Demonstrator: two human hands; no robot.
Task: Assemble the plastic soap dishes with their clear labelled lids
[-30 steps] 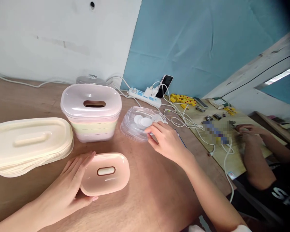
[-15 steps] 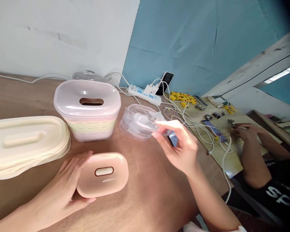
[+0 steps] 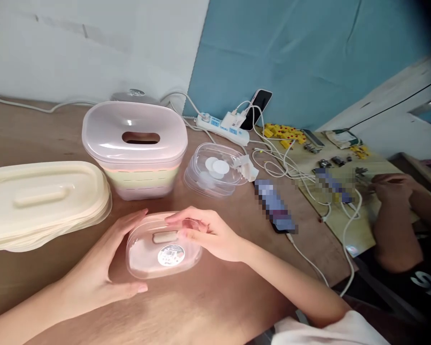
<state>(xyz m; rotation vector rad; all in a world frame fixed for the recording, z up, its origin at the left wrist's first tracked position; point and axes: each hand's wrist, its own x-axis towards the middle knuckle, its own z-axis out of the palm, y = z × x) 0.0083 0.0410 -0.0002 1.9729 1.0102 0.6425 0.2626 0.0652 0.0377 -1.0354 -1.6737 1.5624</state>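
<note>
The right grip pinches the clear cover at its far right part, thumb and fingers together on the plastic. The cover lies over the pink box, which sits on the tabletop between the two grips. The left grip is released and spread in a wide cup around the left end, its fingers near the far side and its thumb at the near side; I cannot tell whether it touches box or cover.

The step in hand looks like seating the cover on the box. To do it well, line up both rounded ends first, then lower the rim evenly. Whether the edge is fully down cannot be made out. The left grip should steady the left end lightly, since this thin plastic probably flexes and could ride up at the end opposite the pinch. Light pressure around the whole rim should serve better than one hard push, keeping the thumb off the round label, just left of the right grip and nearer the wearer.

Keep the right elbow clear of the phone, to the right of that grip, and of the loose clear stack beyond it.
</note>
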